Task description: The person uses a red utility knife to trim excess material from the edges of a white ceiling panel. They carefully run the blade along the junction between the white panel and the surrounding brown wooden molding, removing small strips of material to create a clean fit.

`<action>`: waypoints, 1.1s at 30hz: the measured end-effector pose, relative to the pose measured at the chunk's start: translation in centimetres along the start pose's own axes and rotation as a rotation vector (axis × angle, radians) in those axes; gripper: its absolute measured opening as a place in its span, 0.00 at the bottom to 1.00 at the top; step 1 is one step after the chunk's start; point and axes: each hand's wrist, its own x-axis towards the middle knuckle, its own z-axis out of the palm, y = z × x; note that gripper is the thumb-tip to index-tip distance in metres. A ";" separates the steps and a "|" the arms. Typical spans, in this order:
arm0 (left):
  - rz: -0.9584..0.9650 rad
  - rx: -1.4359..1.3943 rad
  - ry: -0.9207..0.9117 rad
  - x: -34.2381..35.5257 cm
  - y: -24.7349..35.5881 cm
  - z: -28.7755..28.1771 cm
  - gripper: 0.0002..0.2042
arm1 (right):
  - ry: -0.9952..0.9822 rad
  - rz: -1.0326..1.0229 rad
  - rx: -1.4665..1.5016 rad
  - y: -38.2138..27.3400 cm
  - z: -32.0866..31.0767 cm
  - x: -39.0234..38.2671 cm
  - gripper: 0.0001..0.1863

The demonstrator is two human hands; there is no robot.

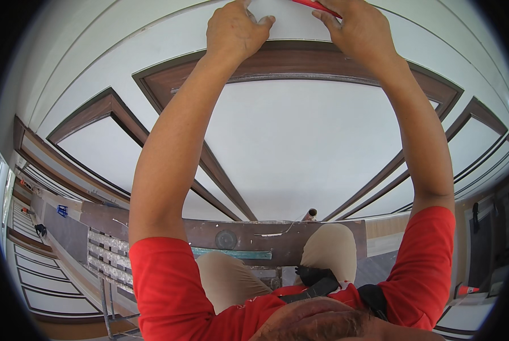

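Both my arms are raised against a white panelled wall (300,25), above a brown wooden frame (300,59). My right hand (363,27) is closed round a slim red object (316,5), which reaches left along the wall. Its far end is cut off by the top edge, so its exact kind does not show. To the left, my left hand (237,29) lies at the wall with its thumb stretched out and apart. The tips of its other fingers are out of the picture, and nothing shows in it.
Below me is a dark scaffold plank (288,244) bearing a round grey disc (226,239), a teal strip (237,253) and an upright tube (309,215). Metal scaffold rails (105,301) stand at lower left. A blue stool (62,211) and an orange cone (467,290) sit on the floor.
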 end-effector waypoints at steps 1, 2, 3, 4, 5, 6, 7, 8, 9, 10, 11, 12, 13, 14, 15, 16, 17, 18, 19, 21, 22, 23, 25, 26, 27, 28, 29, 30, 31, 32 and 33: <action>0.004 -0.011 0.005 0.0 0.1 0.0 0.30 | 0.036 -0.024 -0.005 0.2 0.4 -0.3 0.17; 0.006 -0.020 0.010 -0.2 0.0 0.0 0.30 | 0.041 -0.016 0.012 0.3 0.6 -0.4 0.17; 0.008 -0.029 0.014 -0.2 -0.1 0.1 0.31 | 0.045 -0.009 0.029 0.3 0.8 -0.5 0.17; 0.000 -0.042 0.011 -0.2 -0.2 0.1 0.31 | 0.050 -0.001 0.046 0.4 1.0 -0.6 0.17; -0.009 -0.055 0.008 -0.2 -0.1 0.2 0.31 | 0.063 -0.012 0.042 0.4 1.2 -0.8 0.17; -0.017 -0.069 0.004 -0.3 -0.1 0.2 0.31 | 0.076 -0.022 0.039 0.5 1.4 -0.9 0.17; -0.008 -0.069 0.008 -0.2 -0.2 0.2 0.32 | 0.090 -0.033 0.036 0.6 1.6 -0.9 0.17; 0.000 -0.070 0.011 -0.1 -0.3 0.3 0.32 | 0.107 -0.043 0.050 0.7 1.9 -1.1 0.17; 0.009 -0.070 0.015 0.0 -0.4 0.3 0.32 | 0.125 -0.053 0.065 0.8 2.1 -1.2 0.17; -0.017 -0.122 0.006 0.0 -0.5 0.4 0.33 | 0.143 -0.063 0.080 0.9 2.2 -1.3 0.17; -0.041 -0.175 -0.004 0.0 -0.2 0.4 0.33 | 0.142 -0.064 0.079 1.0 2.2 -1.3 0.17; -0.065 -0.228 -0.013 -0.1 0.0 0.4 0.34 | 0.141 -0.065 0.078 1.0 2.2 -1.3 0.17; -0.117 -0.357 -0.056 -0.1 0.2 0.4 0.35 | 0.140 -0.066 0.077 1.1 2.1 -1.2 0.17; -0.172 -0.484 -0.100 -0.1 0.4 0.4 0.35 | 0.118 -0.042 0.085 1.0 2.0 -1.2 0.16; -0.227 -0.611 -0.144 -0.2 0.5 0.3 0.36 | 0.096 -0.017 0.091 0.9 1.7 -1.2 0.16; -0.248 -0.719 -0.155 -0.3 0.7 0.2 0.37 | 0.074 0.008 0.098 0.9 1.4 -1.1 0.16; -0.270 -0.827 -0.163 -0.4 0.7 -0.1 0.37 | 0.068 -0.017 0.098 0.9 1.1 -0.8 0.16; -0.292 -0.936 -0.171 -0.5 0.7 -0.2 0.38 | 0.063 -0.041 0.099 1.1 0.8 -0.6 0.16; -0.306 -0.939 -0.160 -0.3 0.5 0.2 0.38 | 0.057 -0.065 0.099 1.2 0.5 -0.2 0.16; -0.332 -0.945 -0.137 0.1 0.3 0.7 0.38 | -0.008 -0.075 0.055 1.3 -0.5 0.7 0.16; -0.339 -0.920 -0.108 0.1 0.2 1.0 0.38 | -0.041 -0.079 0.033 1.2 -1.0 1.2 0.17; -0.346 -0.896 -0.082 0.1 0.5 1.2 0.37 | -0.073 -0.087 -0.008 1.3 -1.5 1.6 0.17; -0.337 -0.839 -0.032 0.0 0.5 1.7 0.36 | -0.137 -0.102 -0.089 1.3 -2.2 2.3 0.18; -0.321 -0.804 -0.005 0.1 0.2 1.8 0.36 | -0.143 -0.124 -0.108 1.4 -2.2 2.5 0.18; -0.305 -0.768 0.022 0.1 -0.1 2.0 0.35 | -0.149 -0.145 -0.127 1.5 -2.3 2.7 0.18; -0.270 -0.683 0.034 0.2 -0.4 2.2 0.35 | -0.155 -0.167 -0.146 1.5 -2.3 2.9 0.19; -0.234 -0.600 0.045 0.1 -0.3 2.1 0.34 | -0.171 -0.153 -0.137 1.6 -2.3 3.1 0.19; -0.198 -0.516 0.055 0.1 -0.2 2.0 0.34 | -0.186 -0.139 -0.128 1.7 -2.4 3.3 0.19; -0.193 -0.497 0.050 0.1 -0.1 1.9 0.34 | -0.202 -0.126 -0.118 1.7 -2.5 3.5 0.19; -0.189 -0.478 0.042 0.0 0.0 1.8 0.33 | -0.211 -0.121 -0.106 1.6 -2.7 3.6 0.19; -0.185 -0.458 0.035 -0.1 0.1 1.7 0.33 | -0.221 -0.116 -0.094 1.6 -2.9 3.7 0.19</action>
